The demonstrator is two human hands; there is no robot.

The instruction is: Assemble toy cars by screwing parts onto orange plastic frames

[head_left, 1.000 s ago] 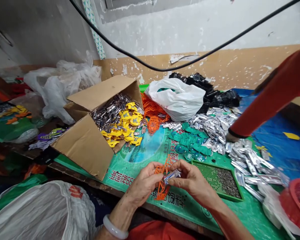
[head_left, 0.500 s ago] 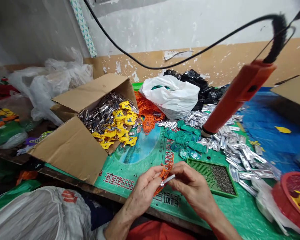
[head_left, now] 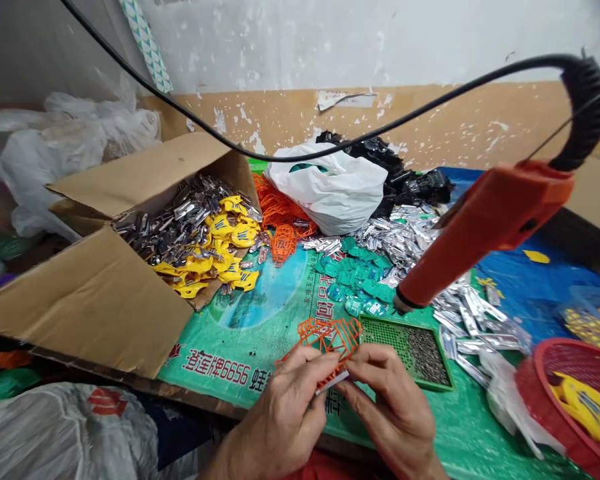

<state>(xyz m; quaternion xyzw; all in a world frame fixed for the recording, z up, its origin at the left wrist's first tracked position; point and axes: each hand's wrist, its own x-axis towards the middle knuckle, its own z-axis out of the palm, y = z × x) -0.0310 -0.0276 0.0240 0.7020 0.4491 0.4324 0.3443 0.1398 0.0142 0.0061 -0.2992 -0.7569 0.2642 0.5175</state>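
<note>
An orange lattice-like plastic piece (head_left: pixel 330 332) is held low over the front of the table. The fingers of my left hand (head_left: pixel 287 407) are closed on its near left part. My right hand (head_left: pixel 395 407) pinches the same piece from the right. A narrow silvery strip (head_left: pixel 333 383) lies along the piece's near edge, between both hands' fingertips; how it is joined is hidden. Just beyond my right hand is a green tray (head_left: pixel 380 340) with small dark screws (head_left: pixel 423 355). Above the tray hangs a red electric screwdriver (head_left: pixel 485 230) on a coiled black cord, its tip pointing down left.
An open cardboard box (head_left: pixel 95 293) at left spills silvery and yellow pieces (head_left: pixel 225 247). Green parts (head_left: pixel 363 270) and silvery strips (head_left: pixel 473 313) lie beyond the tray. A white bag (head_left: pixel 330 183) stands at the back. A red basket (head_left: pixel 535 387) is at right.
The orange piece has been turned so its lattice face shows more broadly, and both hands have shifted with it. The screwdriver hangs more tilted. The whole view has shifted slightly.
</note>
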